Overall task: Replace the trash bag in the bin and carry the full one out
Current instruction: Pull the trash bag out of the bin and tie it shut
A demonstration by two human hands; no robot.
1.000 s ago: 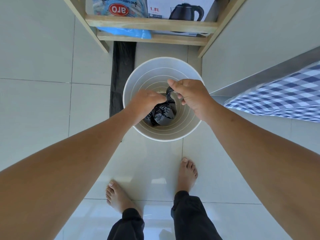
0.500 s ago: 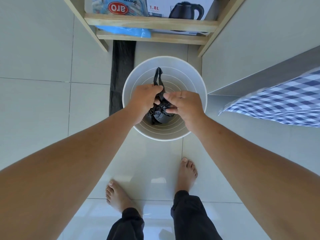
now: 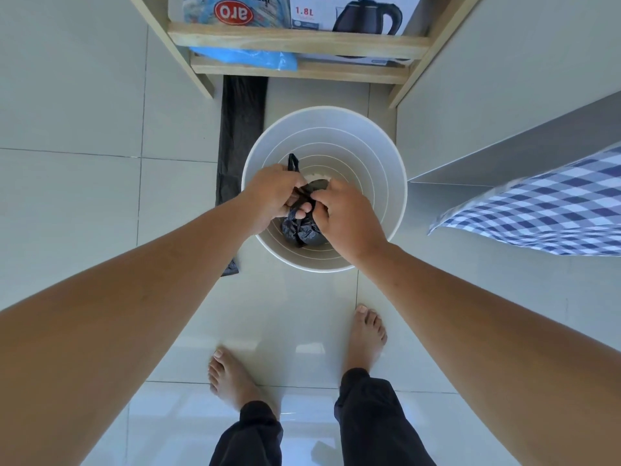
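A round white bin (image 3: 379,153) stands on the tiled floor below me. Inside it sits a small, bunched black trash bag (image 3: 302,230). My left hand (image 3: 272,193) and my right hand (image 3: 346,216) meet over the bin's near half, both pinching the bag's black handles. One handle loop (image 3: 293,162) sticks up past my left hand. A flat, folded black bag (image 3: 240,136) lies on the floor along the bin's left side.
A wooden shelf (image 3: 299,40) stands just behind the bin, holding a kettle box (image 3: 356,11) and a blue packet (image 3: 235,11). A grey wall or cabinet (image 3: 504,105) and a blue checked cloth (image 3: 544,210) are at the right. My bare feet (image 3: 366,338) stand close in front of the bin.
My right hand came in from the bin's far-right rim to meet the left hand over the bag. A handle loop has been pulled up past my left hand.
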